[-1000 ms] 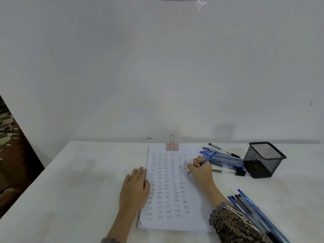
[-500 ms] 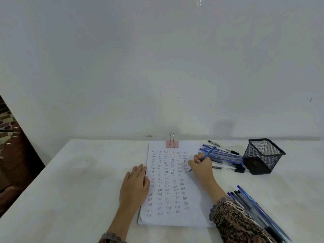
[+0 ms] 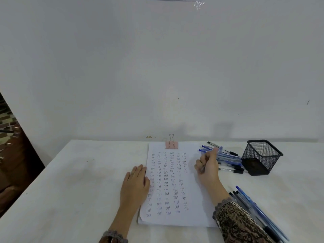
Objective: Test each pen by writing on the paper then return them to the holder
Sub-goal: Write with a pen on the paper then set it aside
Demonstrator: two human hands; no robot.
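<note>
Pressed 9 o'clock edge of paper point(image 3: 198, 199) with flat, spread left grip point(image 3: 135, 186) to stop sliding. Pinched blue pen point(image 3: 220, 149) in right grip point(image 3: 208, 168) near 3 o'clock edge.

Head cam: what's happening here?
A person is testing pens. The right hand holds a blue pen at the right edge of the paper, which is clipped at the top and covered in rows of "Test". Blur hides whether the tip touches. The left hand lies flat on the paper's left edge. A far pile of pens lies beside the black mesh holder, a near pile by the right sleeve. No pen sticks up out of the holder.
</note>
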